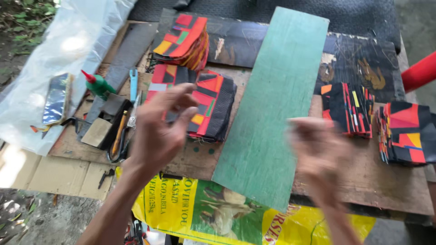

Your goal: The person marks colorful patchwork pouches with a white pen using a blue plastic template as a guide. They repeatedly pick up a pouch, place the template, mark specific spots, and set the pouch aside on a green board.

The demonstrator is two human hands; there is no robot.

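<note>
While both hands hover empty, the left hand (160, 131) spread over the patchwork stack (200, 106) and the right hand (318, 152) blurred beside the green board (272, 104), a careless swipe could topple that stack off the counter (377, 190).

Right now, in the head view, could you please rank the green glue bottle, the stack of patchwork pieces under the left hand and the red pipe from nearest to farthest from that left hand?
1. Stack of patchwork pieces: directly under the left hand.
2. Green glue bottle: on the left, beside the tools.
3. Red pipe: far right edge.
</note>
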